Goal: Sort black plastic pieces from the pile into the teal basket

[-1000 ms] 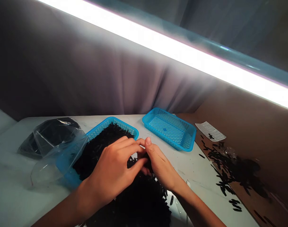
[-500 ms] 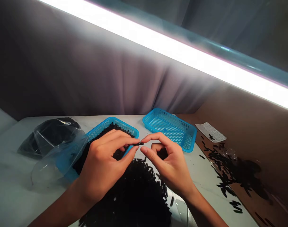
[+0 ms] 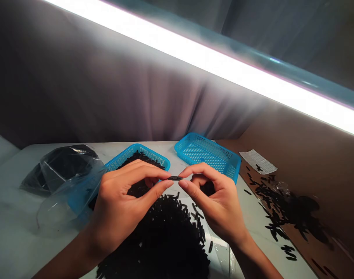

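My left hand (image 3: pixel 124 201) and my right hand (image 3: pixel 216 201) meet above a big heap of small black sticks (image 3: pixel 162 240) on the white table. Both pinch one small black stick (image 3: pixel 175 178) between thumb and forefinger, each at one end, and hold it level. My right palm also seems to cup several more black pieces (image 3: pixel 207 188). Behind my left hand a blue basket (image 3: pixel 142 153) is full of the same black pieces.
An empty blue basket (image 3: pixel 208 155) stands at the back right. A clear plastic bag (image 3: pixel 63 174) with dark contents lies left. On the brown board (image 3: pixel 310 193) at right lie scattered black pieces (image 3: pixel 284 209) and a paper slip (image 3: pixel 258 161). A grey curtain hangs behind.
My hands rose from the heap and drew apart. One black stick is now pinched between both hands and has shifted slightly right.
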Tool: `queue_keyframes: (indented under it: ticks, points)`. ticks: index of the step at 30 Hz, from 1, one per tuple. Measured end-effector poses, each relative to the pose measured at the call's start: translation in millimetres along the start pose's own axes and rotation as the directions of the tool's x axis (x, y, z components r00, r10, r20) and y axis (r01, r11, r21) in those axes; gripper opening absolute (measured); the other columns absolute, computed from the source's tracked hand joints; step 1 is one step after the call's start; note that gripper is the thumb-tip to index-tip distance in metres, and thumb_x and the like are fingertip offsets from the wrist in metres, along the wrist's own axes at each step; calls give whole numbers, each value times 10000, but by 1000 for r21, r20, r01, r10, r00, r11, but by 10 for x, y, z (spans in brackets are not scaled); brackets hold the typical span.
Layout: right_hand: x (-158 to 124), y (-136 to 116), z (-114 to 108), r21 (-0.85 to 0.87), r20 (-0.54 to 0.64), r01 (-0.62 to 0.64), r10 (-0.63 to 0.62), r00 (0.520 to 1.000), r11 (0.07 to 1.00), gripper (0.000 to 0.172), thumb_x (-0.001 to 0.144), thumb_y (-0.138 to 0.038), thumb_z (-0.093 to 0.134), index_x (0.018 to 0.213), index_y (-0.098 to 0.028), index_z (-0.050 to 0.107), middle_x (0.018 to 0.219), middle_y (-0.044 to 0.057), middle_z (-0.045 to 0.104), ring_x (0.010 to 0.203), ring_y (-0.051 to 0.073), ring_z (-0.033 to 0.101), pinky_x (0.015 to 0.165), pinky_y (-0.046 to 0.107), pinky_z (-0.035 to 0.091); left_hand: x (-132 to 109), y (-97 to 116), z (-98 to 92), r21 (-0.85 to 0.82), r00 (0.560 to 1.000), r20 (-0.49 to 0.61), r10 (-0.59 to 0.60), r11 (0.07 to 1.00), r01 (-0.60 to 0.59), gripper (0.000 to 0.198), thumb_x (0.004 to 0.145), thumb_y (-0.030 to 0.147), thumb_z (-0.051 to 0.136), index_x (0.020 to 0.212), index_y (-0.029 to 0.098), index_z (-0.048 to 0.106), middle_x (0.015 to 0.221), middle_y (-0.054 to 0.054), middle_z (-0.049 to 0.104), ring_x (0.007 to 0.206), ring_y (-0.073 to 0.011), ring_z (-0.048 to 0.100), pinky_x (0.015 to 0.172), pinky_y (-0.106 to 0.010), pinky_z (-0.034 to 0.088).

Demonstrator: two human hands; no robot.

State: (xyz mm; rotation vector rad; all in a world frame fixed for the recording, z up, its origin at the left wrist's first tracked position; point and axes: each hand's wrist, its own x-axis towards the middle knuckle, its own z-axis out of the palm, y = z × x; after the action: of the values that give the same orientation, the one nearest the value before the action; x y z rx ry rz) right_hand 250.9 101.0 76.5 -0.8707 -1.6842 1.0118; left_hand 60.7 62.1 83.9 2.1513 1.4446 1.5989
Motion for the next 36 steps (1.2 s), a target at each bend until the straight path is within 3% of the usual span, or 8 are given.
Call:
queue_keyframes:
  ticks: [13,18,21,23,25,28,31,36]
  points:
    - [-7,-43,-17,-48,-41,-16,14,999,999,192,929,-348,725,802,-210,765,588,-35,573,519,104,421,509,262,336,1,-6,9,33,997,3,78,996,-78,84,912,176,753,962,243,762,874,32,795,778,-135,732,730,-257,598]
    - [12,-19,25,-7,-10,-64,64,998,998,240,940,-378,697,792,-195,745,569,-36,509,515,107,394,484,262,296,27,-58,0,-31,998,52,-21,999,23,58,915,212,739,902,267,754,827,54,772,735,-127,705,686,-252,567]
    - [44,59,47,104,13,-139,138,990,985,277,974,-426,649,851,-189,726,516,-75,388,466,92,301,451,252,239,100,-243,-56,120,987,-84,-133,982,143,57,920,246,709,916,276,758,834,41,762,680,-136,663,653,-286,522]
    - [71,135,50,189,8,-172,174,985,967,305,993,-458,624,863,-192,696,490,-96,346,452,83,257,444,244,212,155,-372,-93,235,959,-242,-148,950,206,148,914,252,703,1056,261,744,999,-11,770,857,-189,690,768,-333,520]
    - [95,215,58,260,-18,-194,205,978,946,331,1000,-486,615,845,-198,663,477,-99,363,452,79,260,445,233,212,176,-423,-91,240,947,-283,-150,945,222,341,874,262,756,1208,241,689,1104,-46,746,991,-225,685,821,-353,515]
    - [103,303,113,365,-24,-237,263,964,901,363,1003,-520,601,823,-206,624,469,-97,394,444,79,277,439,219,225,93,-307,39,108,995,-41,-96,989,100,180,874,262,777,1037,237,704,956,-1,737,849,-169,672,740,-302,518]
    - [77,332,220,441,24,-303,326,945,845,388,976,-534,630,784,-199,597,493,-92,411,447,77,295,444,214,245,-73,-125,255,-64,956,259,138,990,-126,186,861,252,815,996,209,695,953,-15,740,883,-177,673,802,-308,554]
    - [47,341,351,486,51,-338,359,932,806,439,966,-559,625,753,-175,611,568,-59,470,530,90,390,522,216,321,-199,-102,391,3,941,232,247,967,-254,88,933,116,702,1000,172,706,894,-29,739,820,-177,640,772,-332,552]
